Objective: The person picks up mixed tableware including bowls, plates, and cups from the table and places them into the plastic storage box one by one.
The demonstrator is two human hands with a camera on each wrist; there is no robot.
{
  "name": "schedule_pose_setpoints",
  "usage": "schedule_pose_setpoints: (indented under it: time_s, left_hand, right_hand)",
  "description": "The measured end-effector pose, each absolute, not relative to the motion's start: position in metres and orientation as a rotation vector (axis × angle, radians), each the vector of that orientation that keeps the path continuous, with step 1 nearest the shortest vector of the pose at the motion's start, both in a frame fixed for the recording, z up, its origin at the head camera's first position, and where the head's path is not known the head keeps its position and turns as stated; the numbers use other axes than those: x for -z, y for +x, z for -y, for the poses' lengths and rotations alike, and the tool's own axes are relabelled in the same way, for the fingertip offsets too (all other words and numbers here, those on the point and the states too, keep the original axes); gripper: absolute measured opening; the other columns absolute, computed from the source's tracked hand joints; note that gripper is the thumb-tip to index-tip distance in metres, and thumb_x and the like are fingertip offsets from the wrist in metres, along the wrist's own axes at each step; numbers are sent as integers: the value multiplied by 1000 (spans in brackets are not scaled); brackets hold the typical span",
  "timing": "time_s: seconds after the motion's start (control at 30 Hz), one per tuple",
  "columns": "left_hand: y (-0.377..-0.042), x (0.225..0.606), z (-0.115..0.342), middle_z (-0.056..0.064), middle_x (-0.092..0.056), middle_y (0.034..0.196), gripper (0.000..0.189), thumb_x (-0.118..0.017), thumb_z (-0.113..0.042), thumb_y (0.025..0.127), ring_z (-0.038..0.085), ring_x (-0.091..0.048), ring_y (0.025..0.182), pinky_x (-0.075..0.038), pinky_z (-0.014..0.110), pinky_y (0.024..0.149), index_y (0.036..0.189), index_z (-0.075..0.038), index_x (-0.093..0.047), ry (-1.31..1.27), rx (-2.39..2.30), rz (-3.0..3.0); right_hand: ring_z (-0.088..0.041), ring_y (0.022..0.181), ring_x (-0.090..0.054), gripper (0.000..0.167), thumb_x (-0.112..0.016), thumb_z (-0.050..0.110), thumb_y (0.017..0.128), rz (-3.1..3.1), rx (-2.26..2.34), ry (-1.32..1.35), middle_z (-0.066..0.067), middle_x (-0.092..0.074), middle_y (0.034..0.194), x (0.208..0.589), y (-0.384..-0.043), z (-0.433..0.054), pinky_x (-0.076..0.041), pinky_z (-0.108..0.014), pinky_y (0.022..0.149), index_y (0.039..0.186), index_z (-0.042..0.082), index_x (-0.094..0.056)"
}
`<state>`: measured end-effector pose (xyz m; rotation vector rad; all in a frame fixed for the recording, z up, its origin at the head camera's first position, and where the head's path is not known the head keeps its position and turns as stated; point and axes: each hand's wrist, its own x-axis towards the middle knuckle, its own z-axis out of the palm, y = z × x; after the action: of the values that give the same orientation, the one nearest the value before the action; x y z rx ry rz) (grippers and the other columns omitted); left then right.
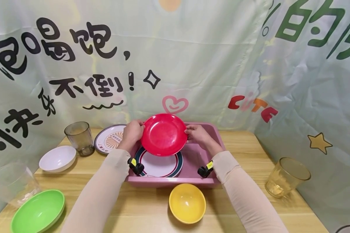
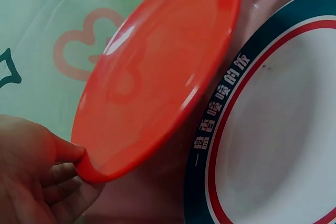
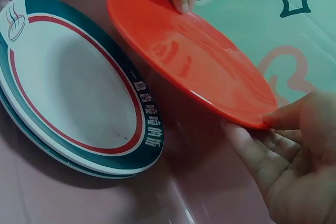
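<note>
Both hands hold a red plate (image 1: 164,134) tilted up above the pink basin (image 1: 196,161). My left hand (image 1: 133,132) pinches its left rim, thumb on the upper face and fingers beneath, as the left wrist view shows. On the opposite rim, my right hand (image 1: 199,134) pinches it between thumb and fingers (image 3: 278,150). Under the red plate, white plates with a dark green and red border (image 1: 160,165) lie stacked in the left part of the basin. The red plate hides the far part of that stack in the head view.
A yellow bowl (image 1: 187,204) stands in front of the basin. To the left are a patterned plate (image 1: 108,139), a grey glass (image 1: 80,139), a white bowl (image 1: 57,158), a clear glass (image 1: 14,184) and a green bowl (image 1: 38,212). An amber glass (image 1: 287,176) stands right.
</note>
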<state>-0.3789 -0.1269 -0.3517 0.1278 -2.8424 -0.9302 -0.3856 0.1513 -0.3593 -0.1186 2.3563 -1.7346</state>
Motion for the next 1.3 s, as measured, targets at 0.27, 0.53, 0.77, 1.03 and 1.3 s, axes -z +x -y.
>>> schedule_pose_setpoints:
  time_s: [0.27, 0.53, 0.77, 1.03, 1.3]
  left_hand:
    - [-381, 353, 128, 16, -66, 104, 21, -54, -17, 99, 33, -59, 93, -52, 42, 79, 111, -5, -67, 107, 853, 2910]
    - [-388, 356, 130, 16, -68, 101, 22, -52, -17, 98, 35, -62, 97, -50, 47, 86, 102, -2, -67, -19, 663, 2924]
    - [-388, 353, 128, 19, -68, 102, 22, -54, -14, 96, 34, -62, 95, -51, 46, 87, 94, 1, -69, -69, 597, 2957]
    - [-386, 355, 127, 22, -66, 113, 22, -57, -14, 95, 38, -58, 111, -46, 48, 99, 93, 3, -70, -176, 414, 2980]
    - [-388, 361, 128, 17, -70, 100, 20, -50, 0, 92, 33, -62, 101, -49, 45, 94, 90, -1, -71, -309, 175, 3021]
  right_hand:
    - [-27, 78, -68, 24, -56, 8, 98, -2352, 1572, -127, -20, -62, 102, 365, -388, -152, -52, -53, 89, 119, -3, -58]
    - [-26, 72, -67, 20, -55, 4, 97, -2282, 1567, -148, -19, -62, 95, 372, -389, -150, -52, -52, 88, 114, -6, -56]
    - [-24, 71, -67, 15, -53, 2, 97, -2272, 1511, -142, -18, -60, 91, 374, -389, -149, -54, -50, 86, 110, -6, -54]
    - [-22, 69, -65, 11, -54, -1, 97, -2171, 1468, -96, -16, -59, 85, 380, -390, -150, -59, -40, 76, 106, -5, -52]
    - [-25, 66, -67, 8, -54, -2, 96, -2104, 1373, -84, -15, -60, 81, 382, -386, -149, -56, -45, 83, 102, -6, -51]
